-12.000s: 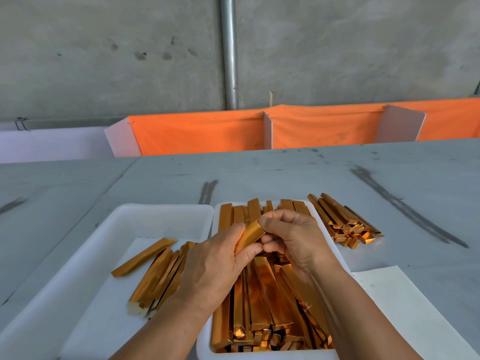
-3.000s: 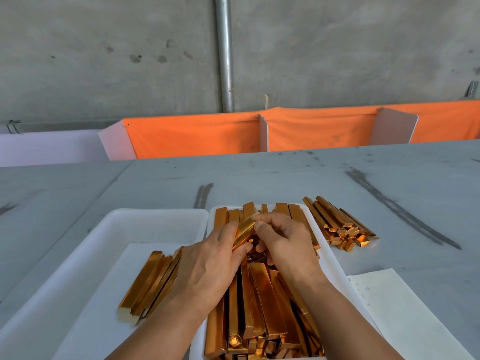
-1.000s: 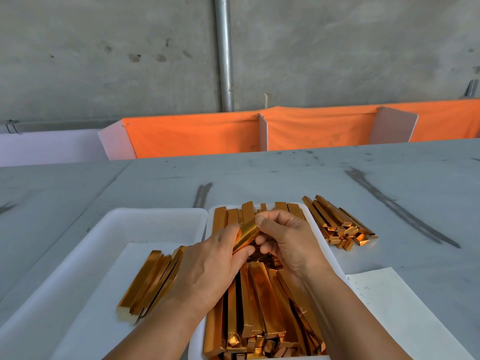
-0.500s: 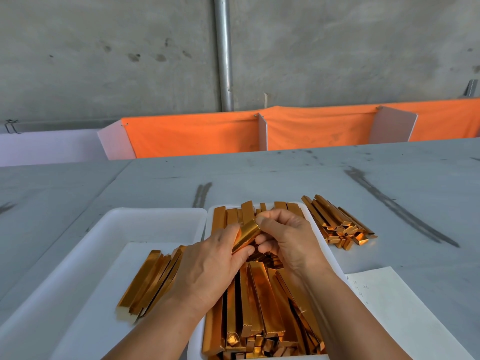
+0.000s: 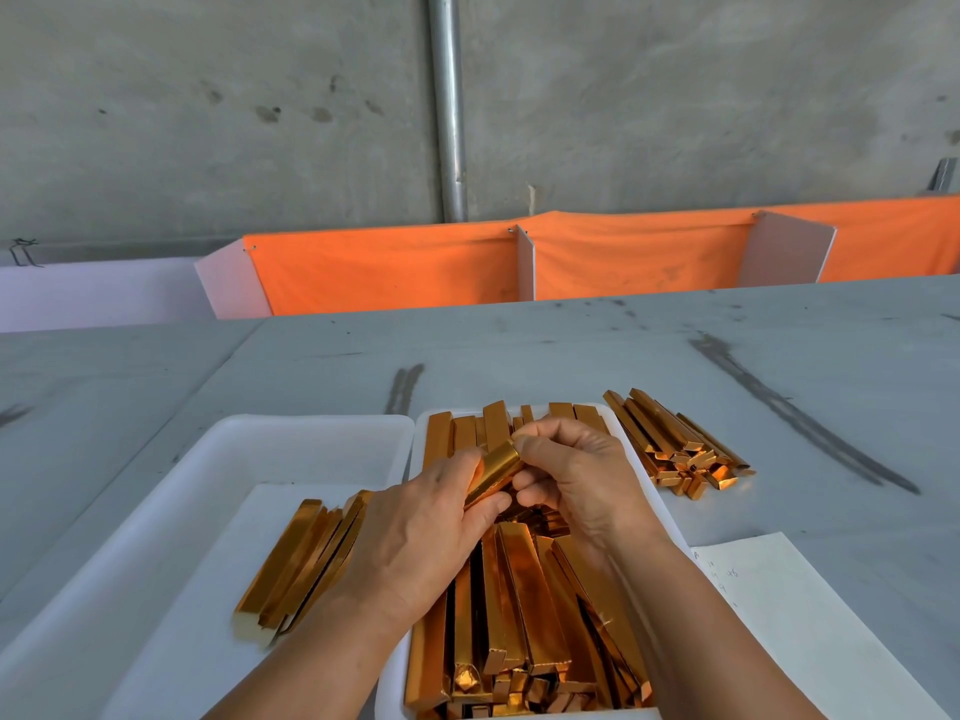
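Little change from half second ago: left hand (image 5: 415, 537) and right hand (image 5: 576, 485) still hold same shiny gold folded-card strip (image 5: 493, 472) above far half of right white plastic tray (image 5: 418, 433). Left fingers and thumb clamped round strip's lower part; right thumb and forefinger pinch upper end, other fingers curled. Gold strip stack (image 5: 301, 558) in left white plastic tray (image 5: 311, 423) lies tidier than twelve seconds back. Trays' inner rims touch (no gap). Loose gold strip pile (image 5: 675, 444) just beside right tray; white paper sheet (image 5: 810, 615) near right forearm. Grey tabletop (image 5: 571, 350) open beyond trays up to orange cloth barrier (image 5: 389, 267).
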